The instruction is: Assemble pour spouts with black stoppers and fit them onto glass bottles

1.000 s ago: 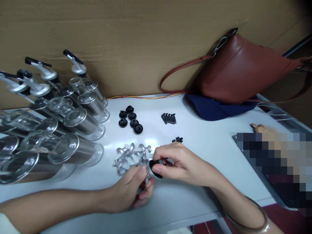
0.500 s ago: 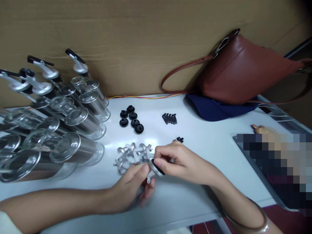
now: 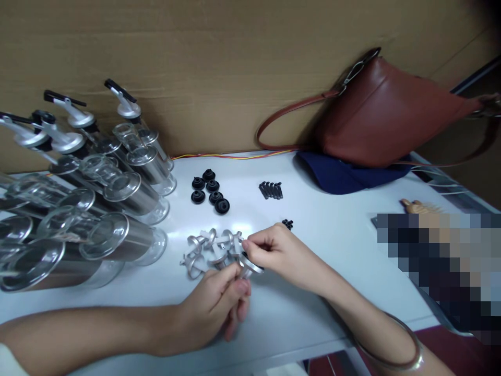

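Observation:
My left hand (image 3: 215, 300) is closed, its thumb and fingers gripping a silver pourer top (image 3: 250, 268) with a black seal on its upper side. Just above that piece, my right hand (image 3: 278, 256) is closed in a pinch. What lies between its fingertips is hidden. Beyond my hands lies a loose cluster of silver pourer tops (image 3: 213, 246). Several round black stoppers (image 3: 212, 185) sit farther back. A row of small black levers (image 3: 271, 190) lies to their right, with a little heap of tiny black parts (image 3: 288, 224) closer to my right hand.
Glass and steel oil bottles (image 3: 135, 235) crowd the left side, some wearing pourers with black levers (image 3: 127, 104). A brown bag (image 3: 371, 115) rests on a navy cap (image 3: 344, 175) at back right. A tray-like dark edge (image 3: 434, 305) borders the right, partly pixelated.
My right hand has shifted slightly up and off the seal, its fingertips now pinched above the pourer top. The pourer top has tilted in my left hand, which has sunk a little.

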`<action>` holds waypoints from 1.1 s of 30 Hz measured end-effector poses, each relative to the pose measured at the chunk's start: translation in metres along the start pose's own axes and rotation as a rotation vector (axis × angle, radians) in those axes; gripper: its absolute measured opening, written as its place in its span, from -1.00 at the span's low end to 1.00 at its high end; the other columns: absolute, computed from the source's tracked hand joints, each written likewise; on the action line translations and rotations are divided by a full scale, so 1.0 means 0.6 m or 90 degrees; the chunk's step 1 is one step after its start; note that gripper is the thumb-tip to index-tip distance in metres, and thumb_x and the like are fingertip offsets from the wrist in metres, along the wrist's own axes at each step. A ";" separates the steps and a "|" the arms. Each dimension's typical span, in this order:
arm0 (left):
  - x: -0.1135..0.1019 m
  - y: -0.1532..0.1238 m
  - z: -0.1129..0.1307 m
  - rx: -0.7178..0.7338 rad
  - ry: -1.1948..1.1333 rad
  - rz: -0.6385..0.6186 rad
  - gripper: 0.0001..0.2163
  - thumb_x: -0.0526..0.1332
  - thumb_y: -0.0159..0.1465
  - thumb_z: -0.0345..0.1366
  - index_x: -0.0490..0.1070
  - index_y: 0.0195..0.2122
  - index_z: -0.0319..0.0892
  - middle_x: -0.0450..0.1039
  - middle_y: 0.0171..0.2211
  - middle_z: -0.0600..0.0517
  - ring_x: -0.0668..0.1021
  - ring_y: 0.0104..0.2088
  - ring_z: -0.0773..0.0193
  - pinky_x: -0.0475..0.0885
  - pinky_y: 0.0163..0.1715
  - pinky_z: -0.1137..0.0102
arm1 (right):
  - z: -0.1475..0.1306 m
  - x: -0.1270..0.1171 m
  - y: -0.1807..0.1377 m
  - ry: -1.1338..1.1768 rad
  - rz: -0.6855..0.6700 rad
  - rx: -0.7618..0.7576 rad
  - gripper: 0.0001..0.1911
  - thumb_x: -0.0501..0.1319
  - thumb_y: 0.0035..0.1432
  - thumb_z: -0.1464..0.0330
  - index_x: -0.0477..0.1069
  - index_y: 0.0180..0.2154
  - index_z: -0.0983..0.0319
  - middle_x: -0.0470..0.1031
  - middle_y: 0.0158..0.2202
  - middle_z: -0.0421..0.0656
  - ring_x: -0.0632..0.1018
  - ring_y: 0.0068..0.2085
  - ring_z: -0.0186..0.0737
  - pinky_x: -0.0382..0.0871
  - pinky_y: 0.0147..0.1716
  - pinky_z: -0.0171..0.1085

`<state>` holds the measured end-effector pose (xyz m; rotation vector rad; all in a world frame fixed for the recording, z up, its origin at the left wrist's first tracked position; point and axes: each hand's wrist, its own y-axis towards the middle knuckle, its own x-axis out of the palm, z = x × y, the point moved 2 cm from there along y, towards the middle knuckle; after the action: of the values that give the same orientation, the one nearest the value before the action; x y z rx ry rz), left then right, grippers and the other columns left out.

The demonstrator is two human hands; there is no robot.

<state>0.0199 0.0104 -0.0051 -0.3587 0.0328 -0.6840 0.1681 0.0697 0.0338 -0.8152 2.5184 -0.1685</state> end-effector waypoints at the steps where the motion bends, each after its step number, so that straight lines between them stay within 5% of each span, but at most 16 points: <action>1: 0.000 -0.001 -0.001 -0.005 0.001 0.001 -0.53 -0.11 0.28 0.15 0.17 -0.42 -0.19 0.25 -0.63 0.14 0.29 -0.73 0.51 0.17 -0.71 0.57 | -0.001 0.001 0.000 0.011 0.004 0.001 -0.60 0.01 0.12 0.24 -0.04 -0.67 0.21 -0.09 -0.65 -0.32 0.00 -0.57 -0.44 -0.14 -0.61 -0.34; 5: 0.000 0.001 -0.004 -0.013 0.029 -0.011 -0.54 -0.02 0.23 0.18 0.16 -0.40 -0.18 0.19 -0.68 0.18 0.28 -0.72 0.49 0.19 -0.69 0.57 | -0.003 0.004 0.000 -0.016 -0.005 0.035 -0.59 -0.01 0.12 0.23 -0.03 -0.68 0.21 -0.10 -0.66 -0.32 -0.01 -0.58 -0.44 -0.15 -0.62 -0.34; 17: 0.002 0.002 0.004 -0.037 0.046 -0.010 -0.44 -0.17 0.23 0.24 0.18 -0.49 -0.20 0.28 -0.65 0.10 0.29 -0.74 0.50 0.19 -0.71 0.56 | -0.003 0.010 0.000 0.042 0.027 -0.008 -0.57 0.03 0.11 0.22 -0.10 -0.67 0.20 -0.13 -0.65 -0.33 -0.01 -0.57 -0.44 -0.15 -0.61 -0.34; 22: 0.002 0.002 -0.002 -0.035 0.004 -0.014 -0.47 -0.02 0.14 0.29 0.12 -0.43 -0.17 0.23 -0.61 0.17 0.27 -0.74 0.52 0.17 -0.73 0.58 | 0.002 0.006 0.000 -0.001 -0.034 0.058 -0.56 -0.02 0.18 0.22 0.01 -0.70 0.21 -0.08 -0.68 -0.34 0.01 -0.60 -0.44 -0.10 -0.61 -0.34; 25: 0.001 0.000 0.004 -0.037 0.026 -0.009 -0.45 -0.10 0.17 0.29 0.14 -0.47 -0.18 0.22 -0.65 0.15 0.26 -0.74 0.52 0.18 -0.71 0.56 | 0.003 0.005 0.000 -0.033 -0.049 0.085 -0.53 -0.04 0.20 0.23 0.07 -0.72 0.22 -0.07 -0.70 -0.34 0.01 -0.61 -0.45 -0.07 -0.60 -0.34; 33: 0.003 -0.003 -0.006 -0.018 -0.084 0.011 -0.45 -0.16 0.21 0.27 0.06 -0.59 -0.15 0.18 -0.72 0.14 0.16 -0.78 0.51 0.03 -0.79 0.56 | -0.006 0.017 0.001 0.026 0.057 -0.037 -0.55 -0.05 0.18 0.22 -0.14 -0.68 0.19 -0.14 -0.67 -0.33 -0.02 -0.60 -0.46 -0.14 -0.62 -0.35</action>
<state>0.0196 0.0066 -0.0078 -0.4292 -0.0797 -0.6413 0.1590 0.0641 0.0325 -0.7267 2.6035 -0.0835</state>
